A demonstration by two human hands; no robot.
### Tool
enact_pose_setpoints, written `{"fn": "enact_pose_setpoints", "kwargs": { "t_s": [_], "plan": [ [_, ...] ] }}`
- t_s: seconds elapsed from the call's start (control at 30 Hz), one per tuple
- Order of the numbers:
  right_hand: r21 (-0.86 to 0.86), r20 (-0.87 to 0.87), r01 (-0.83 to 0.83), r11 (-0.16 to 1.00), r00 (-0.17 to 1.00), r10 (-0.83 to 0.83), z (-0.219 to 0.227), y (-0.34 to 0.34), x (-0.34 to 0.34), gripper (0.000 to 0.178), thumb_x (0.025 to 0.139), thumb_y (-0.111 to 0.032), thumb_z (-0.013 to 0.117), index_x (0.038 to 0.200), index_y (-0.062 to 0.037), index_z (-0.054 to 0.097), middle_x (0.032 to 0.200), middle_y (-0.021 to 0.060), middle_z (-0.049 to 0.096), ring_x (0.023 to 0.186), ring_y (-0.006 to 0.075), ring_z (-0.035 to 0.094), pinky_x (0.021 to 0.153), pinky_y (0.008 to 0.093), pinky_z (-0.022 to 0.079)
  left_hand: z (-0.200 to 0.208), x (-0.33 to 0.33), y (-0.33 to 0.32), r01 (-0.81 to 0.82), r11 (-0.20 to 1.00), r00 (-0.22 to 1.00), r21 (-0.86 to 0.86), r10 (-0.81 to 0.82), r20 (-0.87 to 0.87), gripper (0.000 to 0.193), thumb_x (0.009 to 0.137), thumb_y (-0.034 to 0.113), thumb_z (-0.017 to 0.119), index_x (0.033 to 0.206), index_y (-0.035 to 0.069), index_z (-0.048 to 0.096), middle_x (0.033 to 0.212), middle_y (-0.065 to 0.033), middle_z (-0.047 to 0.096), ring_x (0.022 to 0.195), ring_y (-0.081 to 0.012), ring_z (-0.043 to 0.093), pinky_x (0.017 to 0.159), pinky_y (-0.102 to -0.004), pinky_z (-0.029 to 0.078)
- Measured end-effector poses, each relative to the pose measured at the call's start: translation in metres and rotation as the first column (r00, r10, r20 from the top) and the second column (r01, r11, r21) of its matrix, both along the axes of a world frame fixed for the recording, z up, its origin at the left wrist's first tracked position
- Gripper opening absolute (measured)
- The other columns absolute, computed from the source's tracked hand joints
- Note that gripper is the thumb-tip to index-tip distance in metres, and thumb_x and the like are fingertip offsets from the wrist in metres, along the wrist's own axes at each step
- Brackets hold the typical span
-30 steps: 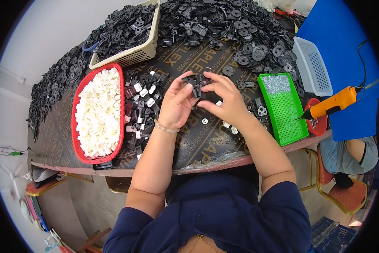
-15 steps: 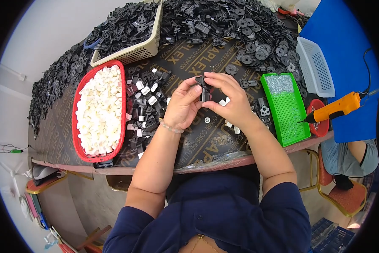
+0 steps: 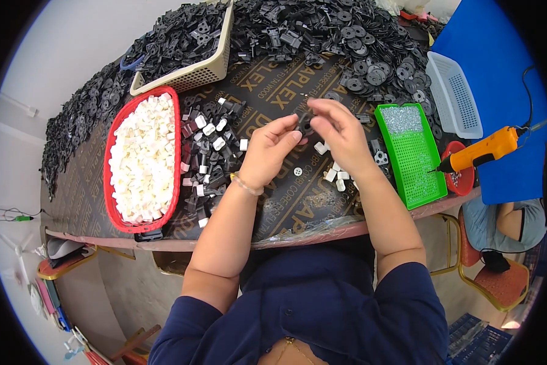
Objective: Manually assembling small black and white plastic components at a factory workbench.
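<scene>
My left hand [image 3: 268, 152] and my right hand [image 3: 346, 143] meet over the middle of the table. Between their fingertips they hold a small black plastic part [image 3: 305, 126], partly hidden by the fingers. A thin pointed tip shows just above the right fingers; I cannot tell what it belongs to. Below the hands lies a small white round piece with holes [image 3: 298, 171]. Several white plastic caps [image 3: 331, 176] lie beneath my right hand. Left of my left wrist is a scatter of black parts with white caps [image 3: 209, 159].
A red basket [image 3: 179, 152] of white caps stands at left, with a beige basket [image 3: 224, 58] of black parts behind it. Black parts and discs [image 3: 374, 73] heap along the back. Rightward are a green tray [image 3: 401, 188] of screws, an orange electric screwdriver [image 3: 483, 150] and a pale bin [image 3: 450, 91].
The black part has turned from upright and is now more covered by my fingers. My right hand has shifted slightly right, with its fingers curled more.
</scene>
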State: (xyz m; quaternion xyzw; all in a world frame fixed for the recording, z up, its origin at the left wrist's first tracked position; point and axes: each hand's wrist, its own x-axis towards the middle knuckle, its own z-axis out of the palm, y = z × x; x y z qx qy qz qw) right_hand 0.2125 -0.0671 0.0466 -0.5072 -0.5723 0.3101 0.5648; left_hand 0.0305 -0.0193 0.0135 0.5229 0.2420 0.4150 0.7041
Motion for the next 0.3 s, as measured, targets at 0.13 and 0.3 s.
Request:
{"fn": "enact_pose_setpoints", "kwargs": {
  "t_s": [0.13,0.3],
  "plan": [
    [-0.251,-0.218,-0.147,0.957,0.972,0.093,-0.0071,0.0031,0.0163,0.022,0.097,-0.016,0.065,0.109,0.0017,0.066,0.099,-0.0004,0.064,0.089,0.0061,0.055,0.077,0.0227,0.045,0.0104,-0.0001,-0.0028,0.007,0.956,0.911,0.293,0.114,-0.395,0.030,0.093,0.005,0.068,0.121,-0.003,0.064,0.105,-0.0084,0.071,0.094,-0.0128,0.067,0.082,-0.0262,0.055],
    [-0.137,-0.038,-0.104,0.985,0.994,0.100,-0.0068,0.0017,0.0150,0.022,0.098,-0.019,0.065,0.106,0.0002,0.067,0.092,-0.0033,0.061,0.081,0.0043,0.049,0.071,0.0205,0.040,0.0153,-0.0017,-0.0052,0.030,0.920,0.863,0.390,0.173,-0.474,0.028,0.091,0.009,0.071,0.118,0.000,0.067,0.102,-0.0081,0.072,0.092,-0.0134,0.067,0.083,-0.0265,0.054]
  ]
}}
